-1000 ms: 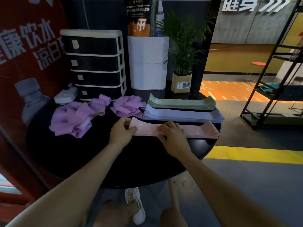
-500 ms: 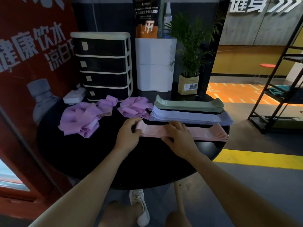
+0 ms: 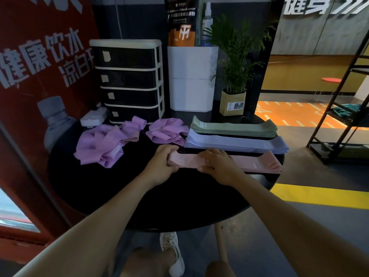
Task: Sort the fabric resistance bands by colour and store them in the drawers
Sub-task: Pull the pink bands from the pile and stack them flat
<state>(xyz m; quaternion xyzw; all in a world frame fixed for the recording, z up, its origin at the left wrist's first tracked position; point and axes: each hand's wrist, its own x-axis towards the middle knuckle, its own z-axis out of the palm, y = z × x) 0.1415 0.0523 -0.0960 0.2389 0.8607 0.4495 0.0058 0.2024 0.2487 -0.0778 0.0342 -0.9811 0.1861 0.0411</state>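
Observation:
A flat stack of pink bands [image 3: 257,163] lies along the near right of the round black table [image 3: 123,188]. My left hand [image 3: 162,163] grips the stack's left end, fingers curled round it. My right hand [image 3: 216,163] holds the stack near its middle, thumb under the near edge. Behind it lie a lavender-blue stack [image 3: 235,143] and a green stack [image 3: 233,127]. Loose purple bands sit in two heaps, one at the left [image 3: 99,145] and one in the middle [image 3: 166,130]. The black four-drawer unit [image 3: 127,80] stands at the back left, all drawers shut.
A white power strip [image 3: 93,116] lies beside the drawer unit. A white box [image 3: 191,78] with a pouch and spray bottle, and a potted plant [image 3: 233,76], stand at the table's back. A red banner is at the left, a black rack [image 3: 339,108] at the right.
The camera view has shifted slightly. Both hands stay on the pink stack; my left hand's fingers have closed further round its left end.

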